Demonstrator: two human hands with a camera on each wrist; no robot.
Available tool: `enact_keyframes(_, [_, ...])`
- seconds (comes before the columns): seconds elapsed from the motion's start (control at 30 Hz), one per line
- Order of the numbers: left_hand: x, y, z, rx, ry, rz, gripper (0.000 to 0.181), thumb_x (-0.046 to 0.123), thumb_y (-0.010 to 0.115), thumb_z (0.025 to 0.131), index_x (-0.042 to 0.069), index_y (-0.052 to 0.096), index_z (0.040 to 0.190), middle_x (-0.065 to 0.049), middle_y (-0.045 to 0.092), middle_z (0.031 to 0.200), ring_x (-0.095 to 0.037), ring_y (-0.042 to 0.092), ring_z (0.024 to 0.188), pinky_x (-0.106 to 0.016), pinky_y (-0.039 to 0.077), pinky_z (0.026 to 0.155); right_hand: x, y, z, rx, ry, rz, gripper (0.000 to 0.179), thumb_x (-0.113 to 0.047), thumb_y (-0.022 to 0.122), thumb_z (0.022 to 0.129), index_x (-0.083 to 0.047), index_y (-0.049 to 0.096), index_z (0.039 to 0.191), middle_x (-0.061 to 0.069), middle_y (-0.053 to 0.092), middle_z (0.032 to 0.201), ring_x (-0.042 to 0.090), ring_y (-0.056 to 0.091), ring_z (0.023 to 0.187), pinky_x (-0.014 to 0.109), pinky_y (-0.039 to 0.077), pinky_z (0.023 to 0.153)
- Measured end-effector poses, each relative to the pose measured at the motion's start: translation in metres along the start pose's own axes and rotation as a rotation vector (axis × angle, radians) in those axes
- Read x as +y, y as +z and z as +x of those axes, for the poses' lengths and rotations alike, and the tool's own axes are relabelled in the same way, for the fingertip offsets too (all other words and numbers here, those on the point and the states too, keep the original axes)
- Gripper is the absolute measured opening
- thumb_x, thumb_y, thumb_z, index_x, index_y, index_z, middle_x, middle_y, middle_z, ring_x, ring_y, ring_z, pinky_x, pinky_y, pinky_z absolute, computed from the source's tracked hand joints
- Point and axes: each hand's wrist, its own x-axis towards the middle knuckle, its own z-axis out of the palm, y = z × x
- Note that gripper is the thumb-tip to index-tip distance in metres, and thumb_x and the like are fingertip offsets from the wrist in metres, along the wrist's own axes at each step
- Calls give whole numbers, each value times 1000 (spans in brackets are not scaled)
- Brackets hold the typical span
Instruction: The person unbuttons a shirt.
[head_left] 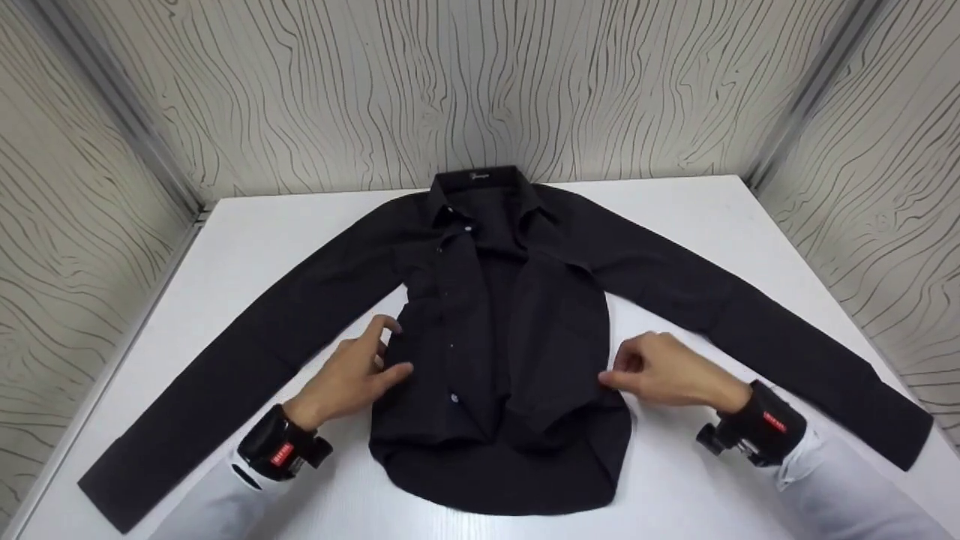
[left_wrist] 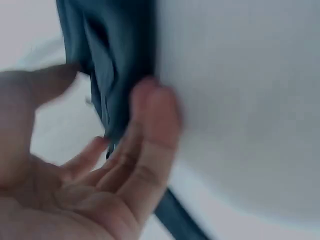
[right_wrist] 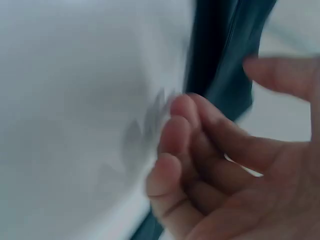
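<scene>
A black long-sleeved button-up shirt [head_left: 559, 330] lies spread front side up, its collar [head_left: 480, 178] at the far end and its curved hem [head_left: 502, 484] nearest me. The front hangs partly unbuttoned, with the inside showing between the two panels. My left hand [head_left: 349, 379] is at the shirt's left side edge, thumb and forefinger well apart over the cloth. In the left wrist view, fingers [left_wrist: 160, 117] touch the outer side of the fabric. At the opposite side edge is my right hand [head_left: 664, 367], its fingers loosely bent and its thumb over the cloth.
A white table [head_left: 675, 480] carries the shirt. Both sleeves stretch outward and toward me, the left cuff [head_left: 112, 495] near the table's left edge and the right cuff [head_left: 904, 435] near its right. Patterned panels [head_left: 480, 82] enclose the back and sides.
</scene>
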Motion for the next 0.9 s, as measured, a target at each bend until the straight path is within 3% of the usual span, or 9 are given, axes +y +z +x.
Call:
enact_keyframes(0.13, [6, 5, -8, -20, 7, -107, 28, 4, 74, 91, 12, 62, 116, -3, 64, 92, -9, 57, 63, -27, 48, 58, -19, 16, -9, -60, -20, 20, 26, -28, 81, 85, -22, 61, 69, -17, 52, 58, 2, 50, 56, 24, 42, 57])
enact_keyframes(0.27, [11, -7, -19, -69, -134, -359, 16, 5, 70, 91, 8, 69, 107, -9, 67, 108, -15, 66, 73, -28, 54, 64, -17, 7, -15, -94, -50, 76, 29, -16, 75, 87, -21, 56, 66, -18, 44, 56, 2, 45, 54, 24, 38, 54])
enact_keyframes(0.33, [12, -13, -26, -113, -181, -441, 15, 5, 70, 90, 6, 69, 105, -11, 67, 106, -20, 69, 79, -32, 57, 68, -10, -4, -21, -103, -69, 119, 31, -12, 72, 88, -21, 54, 64, -18, 43, 56, 2, 44, 53, 23, 37, 53])
enact_keyframes(0.43, [12, -17, -39, -249, -176, -419, 12, 2, 69, 88, 6, 71, 99, -7, 69, 91, -19, 68, 68, -33, 57, 60, -1, -18, -33, -157, -107, 145, 36, -8, 69, 88, -20, 49, 61, -19, 42, 56, 0, 41, 51, 23, 36, 49])
enact_keyframes(0.57, [13, -15, -48, -423, -68, -235, 8, 5, 70, 90, 12, 72, 87, 3, 66, 65, -10, 61, 51, -26, 49, 48, 8, -27, -45, -304, -124, 125, 33, -11, 70, 91, -21, 57, 63, -22, 48, 57, -3, 45, 51, 21, 39, 48])
enact_keyframes(0.63, [17, -12, -46, -397, -21, -142, 15, 13, 70, 94, 15, 71, 80, 8, 63, 58, -6, 58, 47, -24, 46, 46, 8, -27, -44, -302, -95, 102, 27, -16, 70, 94, -21, 63, 68, -20, 53, 59, -1, 49, 51, 22, 42, 50])
enact_keyframes(0.73, [26, -5, -39, -246, -8, -46, 24, 27, 67, 100, 17, 71, 78, 12, 60, 57, -4, 56, 46, -26, 45, 45, 6, -23, -36, -189, 25, 142, 23, -26, 66, 100, -13, 68, 81, -9, 62, 62, 9, 56, 49, 28, 46, 47])
enact_keyframes(0.83, [36, 9, -29, -86, 2, -12, 26, 38, 66, 101, 13, 71, 95, 13, 61, 62, -2, 57, 51, -26, 48, 49, 3, -13, -24, -72, 151, 250, 36, -39, 64, 102, -4, 64, 95, 3, 66, 63, 22, 59, 44, 34, 47, 39])
enact_keyframes(0.9, [40, 20, -23, -35, 26, -29, 34, 42, 66, 100, 10, 67, 111, 11, 63, 67, -2, 59, 55, -25, 49, 52, 1, -6, -16, -6, 185, 305, 43, -40, 67, 100, 0, 59, 113, 6, 66, 65, 25, 60, 45, 35, 48, 40])
